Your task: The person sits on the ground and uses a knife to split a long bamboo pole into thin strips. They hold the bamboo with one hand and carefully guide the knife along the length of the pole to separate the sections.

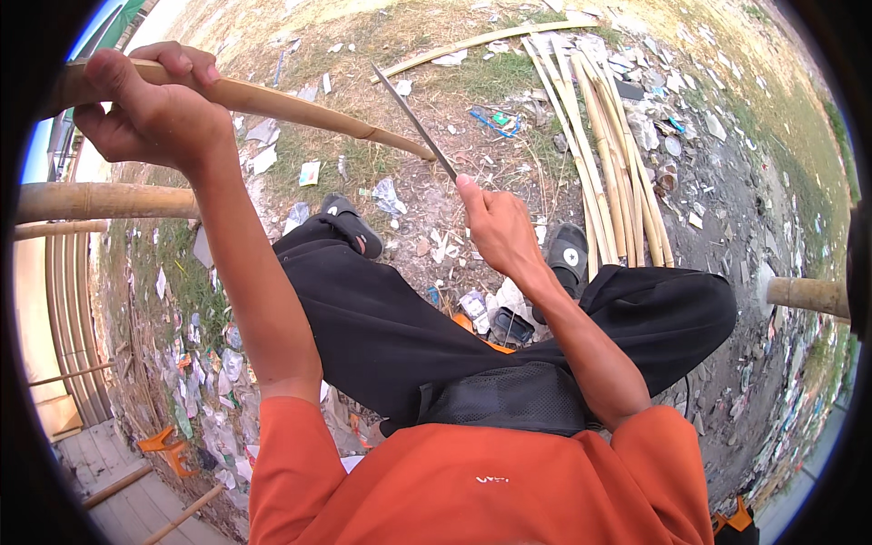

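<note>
My left hand [154, 100], raised at the upper left, is closed around a bamboo pole [300, 111]. The pole slants down to the right, and its narrow end comes near the middle of the view. In front of me my right hand [498, 222] is wrapped round the handle of a long knife [413, 120]. The knife's thin dark blade points up and to the left, close to the pole's end; whether they touch I cannot tell. My fingers hide most of the knife's handle.
Split bamboo strips [604, 150] lie in a bundle at the right, with another strip [490, 38] beyond. A thicker bamboo pole [109, 202] crosses at the left, below my raised arm. Another bamboo end [807, 295] juts in at the right. Litter covers the ground around my sandals [568, 254].
</note>
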`<state>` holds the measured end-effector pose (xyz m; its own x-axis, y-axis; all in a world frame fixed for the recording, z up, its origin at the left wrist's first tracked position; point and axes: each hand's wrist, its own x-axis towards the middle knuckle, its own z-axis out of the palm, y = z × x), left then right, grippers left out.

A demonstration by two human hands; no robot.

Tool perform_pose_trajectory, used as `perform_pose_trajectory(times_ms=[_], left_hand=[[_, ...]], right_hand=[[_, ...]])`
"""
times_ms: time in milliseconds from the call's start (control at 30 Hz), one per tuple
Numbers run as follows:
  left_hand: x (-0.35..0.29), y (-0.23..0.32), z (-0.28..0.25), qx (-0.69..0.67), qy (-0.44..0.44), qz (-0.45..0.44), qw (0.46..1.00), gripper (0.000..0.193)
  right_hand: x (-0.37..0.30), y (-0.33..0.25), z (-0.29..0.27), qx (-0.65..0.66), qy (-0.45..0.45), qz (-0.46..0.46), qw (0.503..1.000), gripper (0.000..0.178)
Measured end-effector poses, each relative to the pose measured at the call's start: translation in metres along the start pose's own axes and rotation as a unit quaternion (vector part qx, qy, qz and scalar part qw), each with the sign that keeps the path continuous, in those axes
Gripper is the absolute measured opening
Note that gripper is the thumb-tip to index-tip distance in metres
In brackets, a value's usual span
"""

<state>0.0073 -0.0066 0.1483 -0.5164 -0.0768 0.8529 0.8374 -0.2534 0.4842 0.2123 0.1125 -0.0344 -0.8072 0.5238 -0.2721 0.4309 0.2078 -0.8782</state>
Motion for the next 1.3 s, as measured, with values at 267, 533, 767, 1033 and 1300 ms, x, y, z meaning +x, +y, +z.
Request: perform_pose_trajectory(times_ms=[267, 533, 767, 1033, 1300], left_hand=[[-0.005, 0.009, 0.015, -0.005, 0.031, -0.002, 0.999, 0.046], [0.014, 0.006, -0.020, -0.227, -0.265, -0.092, 0.932, 0.019], [0.013, -0.009, -0.020, -0.047, -0.190, -0.098, 0.976, 0.057], [0.000, -0.002, -0.001, -0.089, -0.132, -0.119, 0.980, 0.057], [-0.007, 0.000, 0.010, -0.109, -0.072, -0.123, 0.984, 0.052]], right_hand=[[0.026, 0.064, 0.064, -0.104, 0.024, 0.073, 0.992, 0.069], [0.021, 0.058, 0.011, -0.139, -0.089, 0.122, 0.979, 0.074], [-0.008, 0.007, -0.035, -0.200, -0.106, 0.094, 0.969, 0.070], [-0.019, -0.036, -0.046, 0.095, 0.052, -0.066, 0.992, 0.061], [0.031, 0.066, 0.048, -0.102, -0.015, 0.104, 0.989, 0.063]])
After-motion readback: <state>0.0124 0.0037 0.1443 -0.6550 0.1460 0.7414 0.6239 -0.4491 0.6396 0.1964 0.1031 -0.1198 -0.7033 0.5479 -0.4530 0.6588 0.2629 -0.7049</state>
